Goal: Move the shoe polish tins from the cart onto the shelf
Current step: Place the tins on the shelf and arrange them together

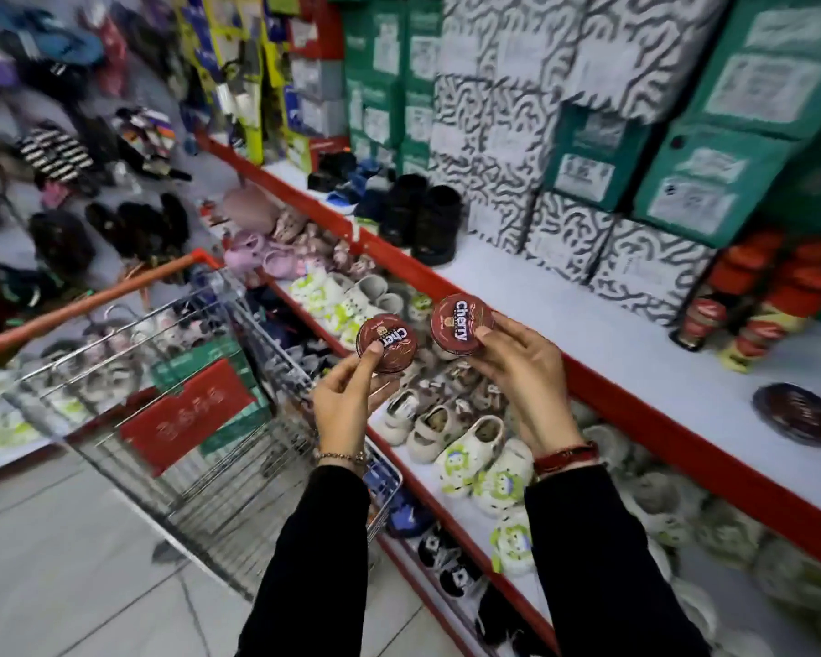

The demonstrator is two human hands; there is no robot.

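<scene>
My left hand (347, 395) grips a round brown shoe polish tin (392, 343) by its edge, lid facing me. My right hand (522, 377) holds a second brown tin (458, 322) with "Cherry" printed on its lid. Both tins hang in the air between the wire cart (200, 419) on the left and the white shelf (612, 324) with a red front edge on the right. A third brown tin (799, 412) lies flat on that shelf at the far right. More stacked red tins (773, 296) stand further back on the shelf.
Black boots (423, 215) and patterned and green shoe boxes (588, 158) fill the back of the shelf. Below it, a lower shelf holds several small children's clogs (465, 443). The cart carries a red and green box (195, 410). Grey floor tiles lie at the lower left.
</scene>
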